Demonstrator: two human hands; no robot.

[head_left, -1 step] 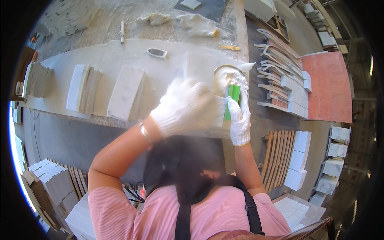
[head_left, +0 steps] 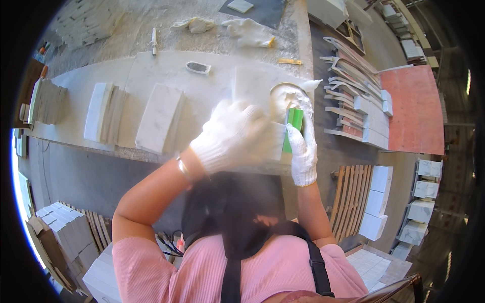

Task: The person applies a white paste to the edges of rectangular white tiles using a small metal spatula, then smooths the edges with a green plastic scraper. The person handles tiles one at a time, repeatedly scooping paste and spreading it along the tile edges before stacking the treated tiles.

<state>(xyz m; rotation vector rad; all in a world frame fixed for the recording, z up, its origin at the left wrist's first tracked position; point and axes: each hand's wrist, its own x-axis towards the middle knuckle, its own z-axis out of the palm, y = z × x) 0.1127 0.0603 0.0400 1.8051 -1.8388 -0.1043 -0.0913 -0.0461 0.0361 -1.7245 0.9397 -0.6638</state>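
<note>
My right hand, in a white knit glove, grips a green scraper with a silvery edge. It is held upright in front of a round tub of white paste. My left hand, gloved alike, is curled with knuckles up at the table's near edge. A hazy smear covers its fingers, and what they hold, if anything, I cannot make out. Close to both hands lies a pale marble tile, partly hidden behind the left hand. A white nozzle tip pokes out beside the tub.
Left along the table stand several stacks of marble tiles. Farther back lie an oval dish, a white tube and crumpled gloves. Right of the table are curved stone strips, a red board and a wooden pallet.
</note>
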